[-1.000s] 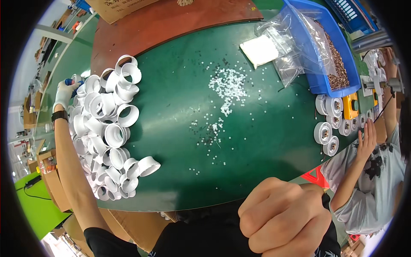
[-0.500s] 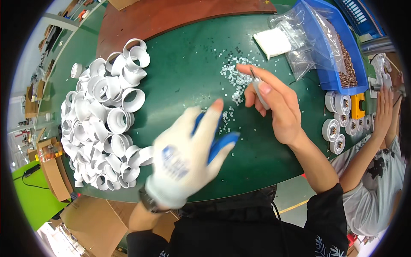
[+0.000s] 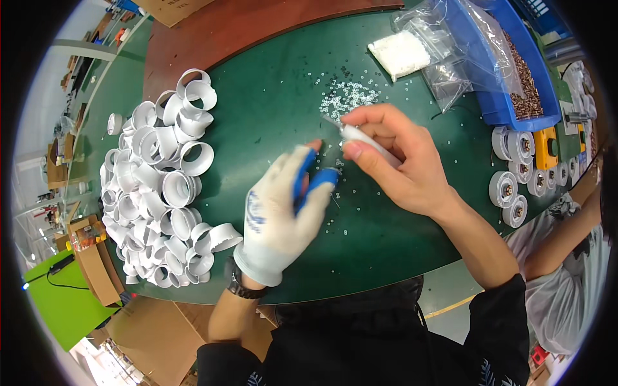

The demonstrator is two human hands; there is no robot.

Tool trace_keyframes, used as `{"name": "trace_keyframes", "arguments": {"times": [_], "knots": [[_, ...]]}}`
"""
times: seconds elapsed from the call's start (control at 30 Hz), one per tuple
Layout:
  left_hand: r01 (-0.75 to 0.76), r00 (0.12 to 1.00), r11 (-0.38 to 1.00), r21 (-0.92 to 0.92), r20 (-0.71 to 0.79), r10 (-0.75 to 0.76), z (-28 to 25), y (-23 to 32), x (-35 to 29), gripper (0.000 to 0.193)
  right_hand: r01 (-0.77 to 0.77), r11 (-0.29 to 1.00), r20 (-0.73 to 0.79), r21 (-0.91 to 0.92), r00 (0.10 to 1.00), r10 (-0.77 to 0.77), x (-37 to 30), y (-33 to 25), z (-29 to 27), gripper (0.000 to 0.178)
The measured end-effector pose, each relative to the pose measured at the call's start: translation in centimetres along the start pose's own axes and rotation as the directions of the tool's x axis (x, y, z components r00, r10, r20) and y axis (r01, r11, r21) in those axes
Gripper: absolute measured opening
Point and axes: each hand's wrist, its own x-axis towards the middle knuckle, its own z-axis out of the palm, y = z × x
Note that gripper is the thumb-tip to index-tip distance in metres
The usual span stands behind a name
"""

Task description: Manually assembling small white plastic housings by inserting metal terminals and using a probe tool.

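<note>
Grasped in the right hand (image 3: 412,166), a slim white tool (image 3: 360,136) — probably light, stiff, fine-tipped — points to ten o'clock, best held mid-handle; left hand (image 3: 275,207) gapes, seemingly empty.

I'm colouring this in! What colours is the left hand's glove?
The glove is mostly white, with blue on its palm side; best seen in the head view.

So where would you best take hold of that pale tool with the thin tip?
Probably by its thick pale handle, coming from the right, as the right hand does. The handle is the broader part and offers more to hold, while the thin tip points to the upper left, away from that hand.
</note>
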Motion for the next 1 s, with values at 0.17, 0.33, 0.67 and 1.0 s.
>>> {"name": "trace_keyframes", "arguments": {"times": [0.17,0.33,0.67,1.0], "knots": [[0.189,0.941,0.496,-0.847,0.012,-0.338,0.0,-1.5,-1.1,0.046,0.164,0.955,0.120,-0.248,0.983,-0.138,0.2,-0.3,0.3,0.034],[0.136,0.952,0.320,-0.938,0.035,-0.303,0.0,-2.2,-1.3,0.045,0.251,0.921,0.147,-0.299,0.965,-0.215,0.1,0.0,0.7,0.031],[0.160,0.943,0.453,-0.877,0.000,-0.332,0.3,-2.0,-1.5,0.043,0.252,0.903,0.160,-0.348,0.965,-0.207,0.2,-0.1,0.7,0.031],[0.028,0.992,0.984,0.178,-0.129,-0.005,0.3,-1.9,-1.2,0.044,0.259,0.902,0.126,-0.345,0.965,-0.229,0.3,0.1,0.5,0.030]]}}
